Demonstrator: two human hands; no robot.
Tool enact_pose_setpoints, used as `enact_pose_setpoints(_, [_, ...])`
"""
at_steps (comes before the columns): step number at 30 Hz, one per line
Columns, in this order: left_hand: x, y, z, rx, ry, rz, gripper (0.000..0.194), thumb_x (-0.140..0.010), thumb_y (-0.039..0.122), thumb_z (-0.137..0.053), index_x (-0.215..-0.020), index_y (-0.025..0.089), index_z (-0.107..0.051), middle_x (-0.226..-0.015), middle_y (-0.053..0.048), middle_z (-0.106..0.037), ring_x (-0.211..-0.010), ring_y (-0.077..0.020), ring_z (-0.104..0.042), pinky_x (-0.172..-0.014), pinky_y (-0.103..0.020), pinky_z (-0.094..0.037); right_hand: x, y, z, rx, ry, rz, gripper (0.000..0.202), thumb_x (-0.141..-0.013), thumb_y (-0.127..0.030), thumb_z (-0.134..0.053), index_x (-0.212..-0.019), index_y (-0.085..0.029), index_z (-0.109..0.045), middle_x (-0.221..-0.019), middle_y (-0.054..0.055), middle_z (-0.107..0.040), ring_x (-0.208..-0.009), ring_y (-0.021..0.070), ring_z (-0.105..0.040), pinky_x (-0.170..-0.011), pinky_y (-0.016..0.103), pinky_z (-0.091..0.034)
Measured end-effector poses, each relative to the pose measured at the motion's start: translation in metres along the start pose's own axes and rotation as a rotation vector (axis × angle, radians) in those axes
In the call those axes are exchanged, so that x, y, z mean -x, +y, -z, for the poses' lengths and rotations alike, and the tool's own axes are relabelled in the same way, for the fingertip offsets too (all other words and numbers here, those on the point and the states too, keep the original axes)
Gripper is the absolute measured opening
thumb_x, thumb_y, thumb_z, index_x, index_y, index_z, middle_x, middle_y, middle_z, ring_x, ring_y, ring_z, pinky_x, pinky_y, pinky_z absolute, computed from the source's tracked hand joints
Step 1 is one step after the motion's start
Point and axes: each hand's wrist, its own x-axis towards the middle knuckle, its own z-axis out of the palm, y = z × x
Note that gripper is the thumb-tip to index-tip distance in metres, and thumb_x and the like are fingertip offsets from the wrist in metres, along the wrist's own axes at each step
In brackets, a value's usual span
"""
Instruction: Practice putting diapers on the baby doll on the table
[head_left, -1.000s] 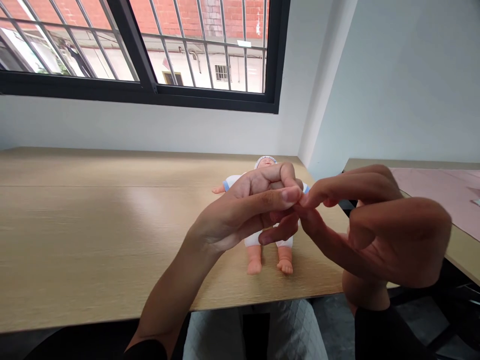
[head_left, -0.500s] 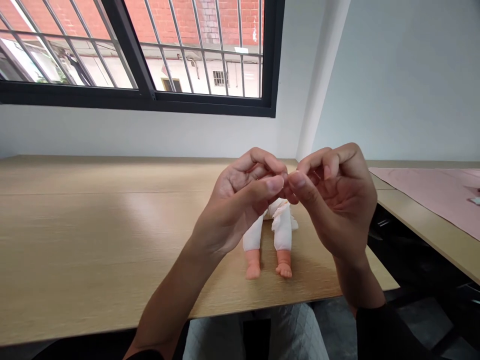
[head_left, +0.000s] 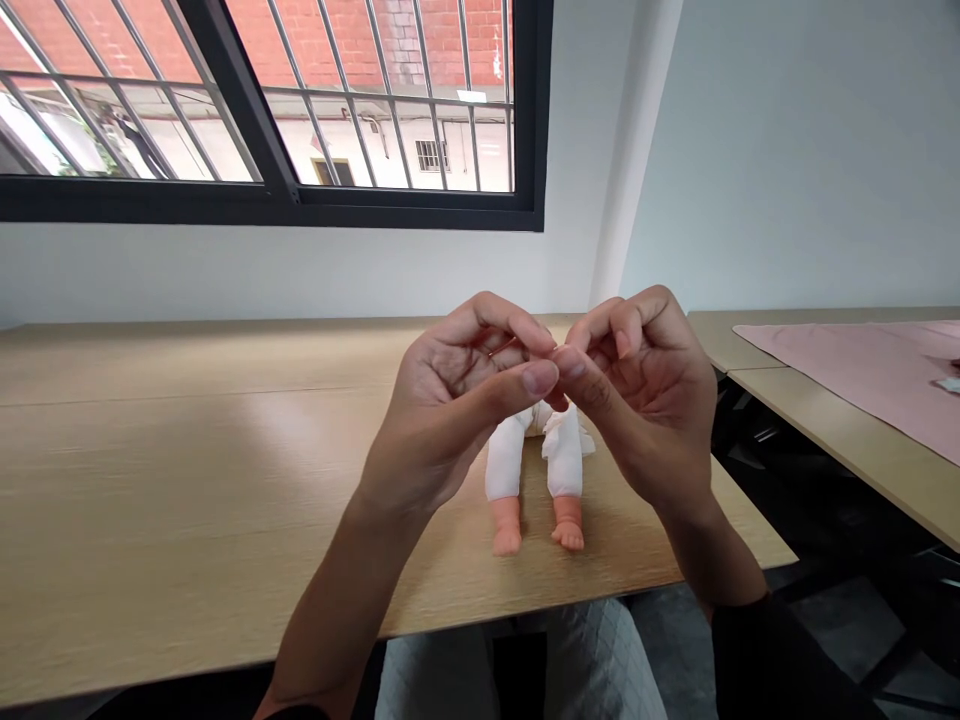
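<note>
My left hand [head_left: 457, 400] and my right hand [head_left: 645, 400] are raised in front of me, their fingertips meeting. Each is closed in a pinch, thumb against fingers. Whatever they hold, if anything, is too small or hidden to name. Behind and below them a baby doll [head_left: 504, 470] lies on the wooden table [head_left: 187, 520], its bare feet towards me. White trousers cover its legs, and some loose white cloth shows beside one leg. My hands hide the doll's upper body and head. Neither hand touches the visible part of the doll.
A second table [head_left: 832, 420] stands to the right across a dark gap, with a pink cloth [head_left: 862, 370] and a small object at its far edge. A barred window [head_left: 375, 100] is in the wall behind. My knees are under the near table edge.
Both hands have shifted slightly left in the view, still pinched together. The camera view has turned a little. The doll lies as before.
</note>
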Motion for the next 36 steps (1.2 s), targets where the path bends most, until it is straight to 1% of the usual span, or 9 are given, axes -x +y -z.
enact_pose_setpoints(4, [0.001, -0.001, 0.002, -0.046, -0.001, -0.015, 0.011, -0.081, 0.026, -0.071, -0.084, 0.023, -0.061, -0.078, 0.002, -0.059, -0.066, -0.0115, -0.060, -0.063, -0.026, -0.055, -0.001, -0.001, 0.000, -0.046, -0.026, -0.073, 0.039, -0.082, -0.033, -0.074, -0.078, -0.024, -0.035, -0.075, -0.006, -0.054, -0.065, 0.0087, -0.059, -0.064, 0.025, -0.058])
enact_pose_setpoints(8, [0.001, 0.000, 0.001, -0.083, 0.010, -0.044, 0.010, -0.082, 0.024, -0.071, -0.083, 0.023, -0.060, -0.079, 0.003, -0.058, -0.058, -0.0086, -0.058, -0.057, -0.023, -0.054, -0.002, -0.001, 0.001, -0.081, -0.042, -0.118, 0.039, -0.083, -0.031, -0.072, -0.078, -0.024, -0.034, -0.075, -0.006, -0.053, -0.062, 0.0086, -0.059, -0.060, 0.025, -0.058])
enact_pose_setpoints(12, [0.000, 0.000, -0.001, -0.076, 0.007, -0.054, 0.012, -0.082, 0.025, -0.071, -0.082, 0.023, -0.060, -0.079, 0.004, -0.058, -0.057, -0.0077, -0.057, -0.055, -0.021, -0.052, -0.002, -0.001, 0.001, -0.110, -0.040, -0.115, 0.039, -0.085, -0.035, -0.070, -0.078, -0.024, -0.033, -0.074, -0.006, -0.053, -0.060, 0.0085, -0.059, -0.057, 0.025, -0.057])
enact_pose_setpoints(17, [0.000, -0.001, -0.001, -0.034, -0.015, -0.043, 0.011, -0.082, 0.023, -0.072, -0.082, 0.022, -0.060, -0.080, 0.004, -0.057, -0.057, -0.0072, -0.056, -0.056, -0.021, -0.053, -0.001, -0.001, 0.002, -0.131, -0.032, -0.075, 0.039, -0.085, -0.040, -0.068, -0.078, -0.024, -0.034, -0.073, -0.005, -0.053, -0.057, 0.0085, -0.057, -0.056, 0.027, -0.060])
enact_pose_setpoints(22, [-0.001, -0.002, -0.001, -0.013, -0.013, 0.005, 0.015, -0.081, 0.029, -0.073, -0.082, 0.022, -0.060, -0.079, 0.003, -0.058, -0.059, -0.0081, -0.056, -0.057, -0.021, -0.053, -0.001, -0.002, 0.002, -0.094, -0.044, -0.066, 0.043, -0.080, -0.035, -0.075, -0.078, -0.025, -0.033, -0.073, -0.006, -0.054, -0.056, 0.0090, -0.058, -0.055, 0.026, -0.060])
enact_pose_setpoints(25, [-0.003, -0.003, -0.001, 0.025, -0.049, 0.036, 0.018, -0.080, 0.031, -0.073, -0.081, 0.021, -0.059, -0.078, 0.002, -0.058, -0.059, -0.0083, -0.056, -0.056, -0.021, -0.052, -0.002, -0.002, 0.003, -0.088, -0.046, -0.063, 0.042, -0.081, -0.032, -0.074, -0.078, -0.025, -0.033, -0.073, -0.006, -0.054, -0.056, 0.0093, -0.059, -0.054, 0.026, -0.060])
enact_pose_setpoints(31, [-0.006, -0.006, 0.002, 0.086, -0.132, 0.122, 0.020, -0.082, 0.033, -0.072, -0.082, 0.020, -0.057, -0.072, 0.003, -0.058, -0.055, -0.0073, -0.054, -0.055, -0.021, -0.051, 0.001, -0.002, 0.002, -0.062, -0.068, -0.058, 0.040, -0.082, -0.033, -0.073, -0.079, -0.025, -0.034, -0.074, -0.006, -0.055, -0.055, 0.0102, -0.061, -0.051, 0.025, -0.058])
enact_pose_setpoints(34, [-0.005, -0.005, 0.006, 0.062, -0.133, 0.128, 0.019, -0.084, 0.036, -0.070, -0.084, 0.020, -0.059, -0.069, 0.003, -0.057, -0.054, -0.0087, -0.054, -0.056, -0.023, -0.051, -0.001, -0.006, 0.006, -0.012, -0.064, -0.058, 0.034, -0.083, -0.029, -0.072, -0.080, -0.025, -0.038, -0.077, -0.004, -0.056, -0.061, 0.0105, -0.061, -0.056, 0.026, -0.058])
enact_pose_setpoints(36, [-0.006, -0.003, 0.010, 0.011, -0.099, 0.089, 0.018, -0.084, 0.037, -0.069, -0.085, 0.021, -0.060, -0.069, 0.003, -0.057, -0.056, -0.0103, -0.056, -0.057, -0.025, -0.051, -0.007, -0.006, 0.015, 0.047, -0.024, -0.013, 0.028, -0.085, -0.026, -0.070, -0.081, -0.024, -0.042, -0.078, -0.004, -0.056, -0.068, 0.0105, -0.061, -0.062, 0.024, -0.057])
